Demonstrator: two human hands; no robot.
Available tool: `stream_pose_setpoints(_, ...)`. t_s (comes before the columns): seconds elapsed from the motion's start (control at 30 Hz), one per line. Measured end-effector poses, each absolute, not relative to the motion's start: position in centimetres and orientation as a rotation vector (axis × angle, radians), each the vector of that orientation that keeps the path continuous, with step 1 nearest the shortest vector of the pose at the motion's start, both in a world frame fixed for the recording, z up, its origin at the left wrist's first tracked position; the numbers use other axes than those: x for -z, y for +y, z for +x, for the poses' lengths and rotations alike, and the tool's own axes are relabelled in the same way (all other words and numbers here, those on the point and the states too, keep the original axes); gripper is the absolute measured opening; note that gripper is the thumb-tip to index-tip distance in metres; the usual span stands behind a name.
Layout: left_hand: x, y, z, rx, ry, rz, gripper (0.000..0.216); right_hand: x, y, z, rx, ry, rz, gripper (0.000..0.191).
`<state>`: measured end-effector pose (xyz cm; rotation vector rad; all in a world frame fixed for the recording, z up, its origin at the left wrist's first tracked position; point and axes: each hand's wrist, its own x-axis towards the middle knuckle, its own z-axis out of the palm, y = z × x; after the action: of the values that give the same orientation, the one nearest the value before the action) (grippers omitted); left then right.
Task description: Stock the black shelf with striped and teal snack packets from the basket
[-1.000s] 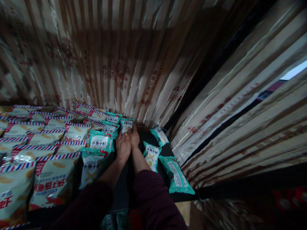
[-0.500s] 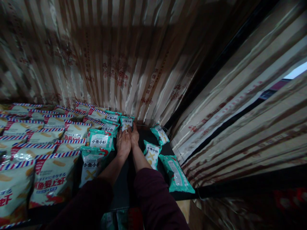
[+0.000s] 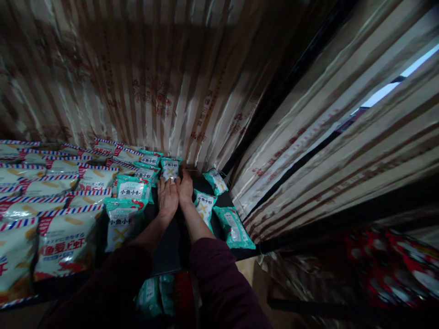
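Note:
A small teal-and-white snack bag [image 3: 170, 168] stands at the back of the dark shelf [image 3: 168, 249], against the pleated sheeting. My left hand [image 3: 168, 197] lies flat with its fingers stretched out, the tips touching the bag's lower front. Just right of it, my right hand [image 3: 185, 188] has its fingers extended beside the bag's lower right edge, and nothing shows in its grip. To the left runs a row of teal bags, the nearest teal bag [image 3: 120, 224] standing upright. A white-fronted teal bag [image 3: 205, 205] leans right of my right wrist.
Several larger striped-top snack bags [image 3: 66, 242] fill the left side. Another teal bag [image 3: 234, 227] lies back-side up near the shelf's right edge, with a smaller teal bag [image 3: 216, 181] behind it. Pleated sheeting [image 3: 291, 155] closes off the right. Red packages [image 3: 394, 262] sit lower right.
My right hand has come slightly away from the small teal bag, and more of its front shows. My left hand stays at its base. The view has shifted right and down.

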<state>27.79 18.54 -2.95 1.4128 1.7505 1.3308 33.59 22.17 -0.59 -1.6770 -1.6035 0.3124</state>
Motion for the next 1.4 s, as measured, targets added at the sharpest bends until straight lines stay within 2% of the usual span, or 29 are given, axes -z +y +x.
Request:
stream_pose_setpoints(0.27,1.9,14.1,30.1,-1.220,1.621,1.390,0.045,-0.8,15.9,36.9,-0.148,-1.663,-1.662,0.043)
stream_pose_setpoints(0.47,2.1,10.5,32.1,-1.126,1.547,1.374,0.044,-0.6,10.6,39.5,-0.071,-1.519,-1.871,0.044)
stream_pose_setpoints(0.8,2.9,6.6,30.1,-1.102,1.549,1.384,0.037,1.8,7.2,38.9,-0.190,-1.543,-1.720,0.042)
stream_pose_setpoints(0.97,3.1,5.7,29.2,-1.127,1.594,1.340,0.050,2.0,7.0,38.8,-0.239,-1.484,-1.711,0.054)
stream_pose_setpoints(1.13,2.7,6.1,29.4,-1.142,1.632,1.322,0.054,1.1,7.1,39.4,-0.410,-1.523,-1.794,0.044)
stream_pose_setpoints(1.4,1.4,6.4,29.7,-1.218,1.573,1.297,0.052,-0.8,6.5,39.5,-0.597,-1.474,-1.812,0.042)
